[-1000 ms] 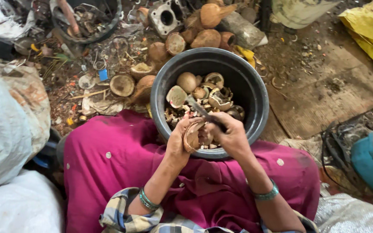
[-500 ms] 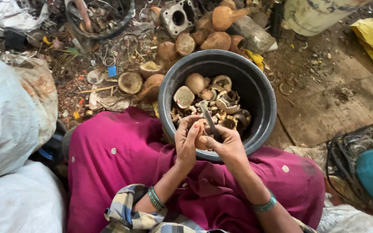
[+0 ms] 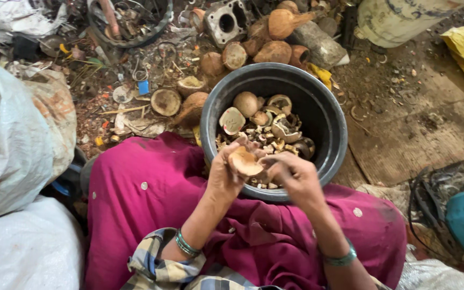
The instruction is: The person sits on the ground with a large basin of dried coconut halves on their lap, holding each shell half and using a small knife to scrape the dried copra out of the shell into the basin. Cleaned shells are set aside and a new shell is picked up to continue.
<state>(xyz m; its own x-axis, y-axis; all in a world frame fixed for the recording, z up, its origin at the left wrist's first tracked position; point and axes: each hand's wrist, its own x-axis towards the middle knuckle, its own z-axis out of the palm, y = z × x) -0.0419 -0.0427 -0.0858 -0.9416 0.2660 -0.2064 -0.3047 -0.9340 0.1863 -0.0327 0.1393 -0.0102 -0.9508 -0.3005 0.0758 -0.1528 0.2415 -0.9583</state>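
Dirt floor (image 3: 404,123), littered with scrap metal and rough brown coconut shells (image 3: 189,104). A round dark plastic tub (image 3: 328,115) holds broken shell bits. Over its near rim, the left hand (image 3: 224,177) cups a smooth curved coconut piece (image 3: 244,161); the right hand (image 3: 296,180) closes its grip against that piece.

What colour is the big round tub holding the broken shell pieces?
The tub is dark grey, nearly black, inside and out; the head view shows it from above.
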